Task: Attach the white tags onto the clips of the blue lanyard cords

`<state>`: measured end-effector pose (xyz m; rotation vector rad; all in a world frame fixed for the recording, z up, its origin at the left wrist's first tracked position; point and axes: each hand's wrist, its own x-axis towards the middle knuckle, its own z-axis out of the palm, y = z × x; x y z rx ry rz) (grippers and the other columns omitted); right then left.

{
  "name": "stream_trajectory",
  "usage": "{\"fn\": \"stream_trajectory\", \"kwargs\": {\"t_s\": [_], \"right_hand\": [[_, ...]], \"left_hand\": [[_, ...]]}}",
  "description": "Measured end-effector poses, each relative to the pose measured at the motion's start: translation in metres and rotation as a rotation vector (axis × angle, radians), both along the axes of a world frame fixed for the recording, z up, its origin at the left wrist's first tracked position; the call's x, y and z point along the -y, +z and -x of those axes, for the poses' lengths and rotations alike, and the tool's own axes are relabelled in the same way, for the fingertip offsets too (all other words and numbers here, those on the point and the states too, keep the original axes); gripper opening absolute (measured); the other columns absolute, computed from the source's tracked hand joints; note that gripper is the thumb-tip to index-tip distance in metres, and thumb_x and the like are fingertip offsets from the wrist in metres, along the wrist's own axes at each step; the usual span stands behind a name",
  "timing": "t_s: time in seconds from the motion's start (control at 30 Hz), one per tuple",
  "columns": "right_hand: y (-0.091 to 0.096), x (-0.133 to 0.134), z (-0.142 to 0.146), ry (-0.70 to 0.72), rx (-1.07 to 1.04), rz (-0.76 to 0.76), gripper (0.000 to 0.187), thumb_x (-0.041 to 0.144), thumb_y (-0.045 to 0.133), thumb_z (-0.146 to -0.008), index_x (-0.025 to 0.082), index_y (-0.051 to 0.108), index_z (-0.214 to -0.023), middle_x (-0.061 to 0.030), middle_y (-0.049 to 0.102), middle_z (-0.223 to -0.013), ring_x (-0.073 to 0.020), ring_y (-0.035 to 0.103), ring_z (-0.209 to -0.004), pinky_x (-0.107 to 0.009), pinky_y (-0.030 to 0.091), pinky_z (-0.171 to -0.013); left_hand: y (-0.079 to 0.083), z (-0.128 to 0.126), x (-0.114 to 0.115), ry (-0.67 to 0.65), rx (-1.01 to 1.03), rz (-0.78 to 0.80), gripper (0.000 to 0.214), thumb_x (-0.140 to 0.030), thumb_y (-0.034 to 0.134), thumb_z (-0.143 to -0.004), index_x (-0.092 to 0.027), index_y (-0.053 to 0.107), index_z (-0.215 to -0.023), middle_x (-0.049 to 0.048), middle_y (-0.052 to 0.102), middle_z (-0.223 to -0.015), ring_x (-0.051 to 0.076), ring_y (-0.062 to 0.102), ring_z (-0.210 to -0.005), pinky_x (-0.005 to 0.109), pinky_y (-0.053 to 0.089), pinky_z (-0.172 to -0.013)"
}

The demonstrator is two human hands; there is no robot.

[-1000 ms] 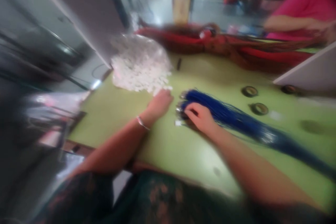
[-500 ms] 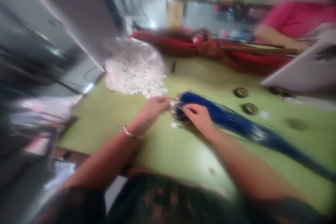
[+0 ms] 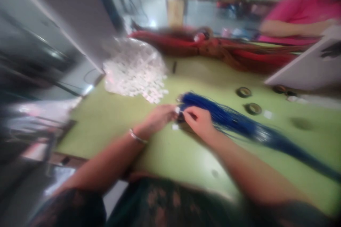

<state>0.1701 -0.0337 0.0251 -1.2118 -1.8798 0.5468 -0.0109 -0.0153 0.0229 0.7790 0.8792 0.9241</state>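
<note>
A bundle of blue wires (image 3: 234,122) lies across the green table (image 3: 173,156), its near end between my hands. My left hand (image 3: 160,117) pinches a small white piece at that end. My right hand (image 3: 198,120) is closed on the wire ends, touching the left fingertips. Another small white piece (image 3: 175,127) lies on the table just below them. A heap of white pieces in a clear bag (image 3: 134,71) sits beyond my left hand. The frame is blurred.
Red wire bundles (image 3: 221,48) lie along the far side. Two tape rolls (image 3: 248,100) sit right of the blue wires. A white board (image 3: 306,69) slants at the right. A person in a pink top (image 3: 298,17) sits at the far right. A grey panel (image 3: 66,17) stands left.
My left hand came away from the heap of white pieces and met my right hand at the blue wire ends, now pinching a white piece.
</note>
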Motion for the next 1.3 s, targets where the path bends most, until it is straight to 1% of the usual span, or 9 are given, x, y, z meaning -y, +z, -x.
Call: {"fn": "stream_trajectory", "kwargs": {"t_s": [0.33, 0.43, 0.53, 0.63, 0.77, 0.97, 1.07, 1.17, 1.3], "right_hand": [[-0.001, 0.002, -0.001, 0.041, 0.235, -0.145, 0.019, 0.024, 0.054, -0.087, 0.019, 0.067, -0.076, -0.0023, 0.071, -0.073, -0.0135, 0.059, -0.065, -0.025, 0.039, -0.063], [-0.001, 0.002, -0.002, 0.035, 0.364, -0.214, 0.021, 0.023, 0.052, -0.086, 0.019, 0.064, -0.07, -0.0027, 0.067, -0.066, -0.0138, 0.055, -0.061, -0.026, 0.034, -0.059], [-0.003, 0.004, -0.003, 0.062, 0.439, -0.266, 0.024, 0.022, 0.049, -0.087, 0.018, 0.061, -0.066, -0.0037, 0.063, -0.062, -0.0144, 0.053, -0.06, -0.028, 0.031, -0.058], [-0.003, 0.003, -0.004, 0.101, 0.351, -0.214, 0.022, 0.022, 0.048, -0.088, 0.018, 0.061, -0.07, -0.0035, 0.064, -0.065, -0.0137, 0.053, -0.061, -0.026, 0.033, -0.059], [0.0, 0.0, -0.005, 0.158, 0.164, -0.082, 0.02, 0.018, 0.051, -0.084, 0.018, 0.055, -0.064, 0.0009, 0.057, -0.058, -0.0098, 0.048, -0.054, -0.022, 0.034, -0.056], [0.007, -0.005, -0.009, 0.345, 0.189, -0.027, 0.024, 0.016, 0.049, -0.084, 0.018, 0.05, -0.06, 0.002, 0.053, -0.056, -0.0087, 0.043, -0.052, -0.022, 0.032, -0.053], [0.014, -0.011, -0.016, 0.418, 0.168, 0.062, 0.021, 0.018, 0.051, -0.082, 0.018, 0.054, -0.062, 0.0019, 0.056, -0.058, -0.0095, 0.046, -0.053, -0.023, 0.034, -0.054], [0.017, -0.016, -0.02, 0.403, 0.204, 0.038, 0.02, 0.022, 0.051, -0.085, 0.018, 0.062, -0.069, -0.0019, 0.063, -0.071, -0.0133, 0.054, -0.068, -0.026, 0.041, -0.066], [0.008, -0.013, -0.013, 0.355, 0.501, -0.019, 0.012, 0.024, 0.058, -0.085, 0.02, 0.069, -0.09, -0.0065, 0.066, -0.091, -0.0192, 0.054, -0.087, -0.03, 0.04, -0.073]], "left_hand": [[0.003, -0.004, 0.003, 0.003, -0.17, 0.002, 0.021, -0.031, 0.071, -0.079, -0.01, 0.065, -0.076, 0.002, 0.064, -0.059, 0.005, 0.054, -0.047, 0.018, 0.041, -0.047], [0.0, -0.003, 0.003, 0.036, -0.267, -0.029, 0.026, -0.036, 0.071, -0.078, -0.012, 0.062, -0.073, 0.0026, 0.065, -0.059, 0.007, 0.055, -0.046, 0.019, 0.043, -0.046], [-0.004, -0.002, 0.004, -0.013, -0.385, -0.119, 0.03, -0.041, 0.069, -0.079, -0.013, 0.061, -0.073, 0.0036, 0.066, -0.06, 0.008, 0.057, -0.045, 0.019, 0.042, -0.043], [-0.003, -0.001, 0.006, -0.058, -0.493, -0.224, 0.03, -0.042, 0.068, -0.08, -0.013, 0.062, -0.075, 0.0056, 0.069, -0.063, 0.009, 0.059, -0.046, 0.02, 0.045, -0.043], [0.002, -0.002, 0.009, -0.052, -0.519, -0.259, 0.027, -0.041, 0.066, -0.082, -0.014, 0.063, -0.079, 0.0068, 0.07, -0.065, 0.011, 0.061, -0.048, 0.021, 0.048, -0.045], [0.003, -0.002, 0.013, -0.108, -0.615, -0.322, 0.024, -0.038, 0.064, -0.082, -0.015, 0.066, -0.079, 0.0053, 0.067, -0.062, 0.011, 0.06, -0.051, 0.023, 0.046, -0.049], [0.01, 0.0, 0.019, -0.121, -0.718, -0.449, 0.021, -0.038, 0.066, -0.08, -0.017, 0.069, -0.078, 0.0056, 0.069, -0.066, 0.014, 0.06, -0.057, 0.025, 0.045, -0.054], [0.021, 0.002, 0.028, -0.137, -0.886, -0.714, 0.016, -0.036, 0.066, -0.081, -0.021, 0.072, -0.081, 0.0069, 0.071, -0.077, 0.018, 0.061, -0.068, 0.029, 0.045, -0.064], [0.03, -0.004, 0.039, -0.344, -1.269, -0.944, 0.019, -0.027, 0.057, -0.087, -0.019, 0.073, -0.083, 0.0119, 0.069, -0.08, 0.025, 0.06, -0.076, 0.036, 0.044, -0.071]]}}
